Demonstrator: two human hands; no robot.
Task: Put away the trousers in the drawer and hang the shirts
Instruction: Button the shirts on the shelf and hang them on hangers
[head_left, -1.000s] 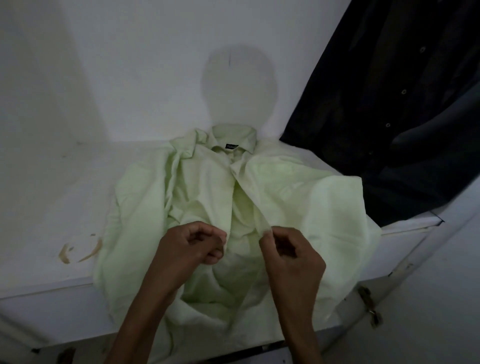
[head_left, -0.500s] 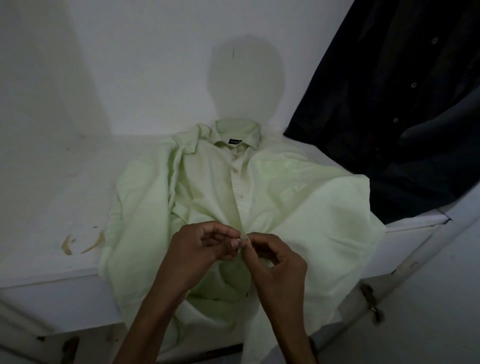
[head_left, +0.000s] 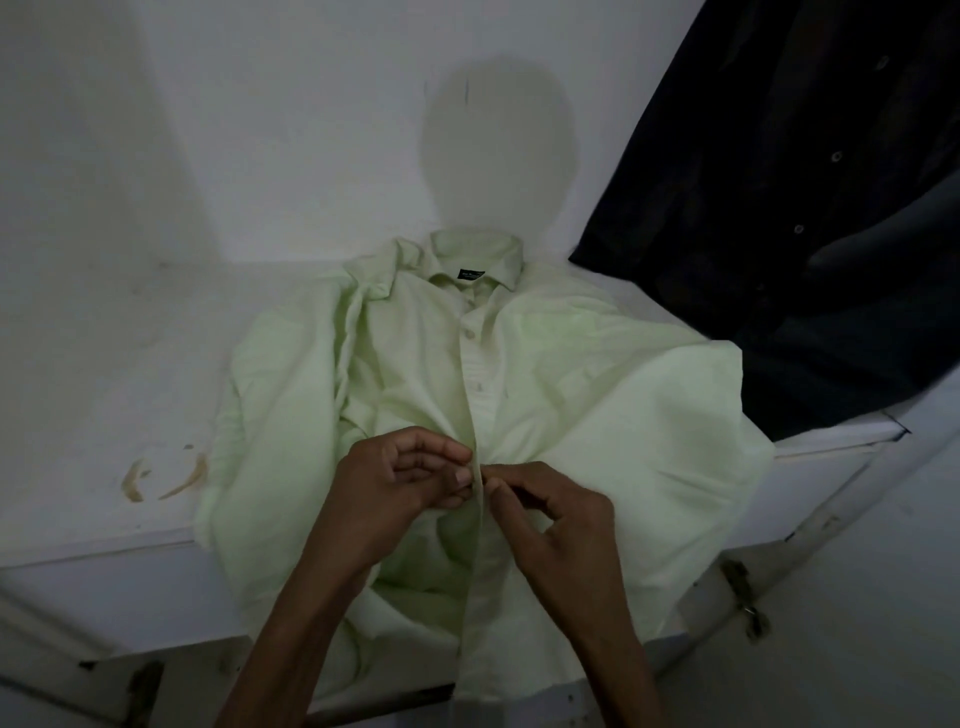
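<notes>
On white shelf (head_left: 104, 364), L hand (head_left: 395, 478) & R hand (head_left: 561, 519) pinch green shirt (head_left: 623, 415) placket; collar label (head_left: 470, 274) unreadable.

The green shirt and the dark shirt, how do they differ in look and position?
The green shirt is pale; the dark shirt is almost black. The green shirt lies spread on the white shelf; the dark shirt hangs at the right. The left hand and right hand pinch the green shirt's front; neither touches the dark shirt. Both shirts have front buttons.
</notes>
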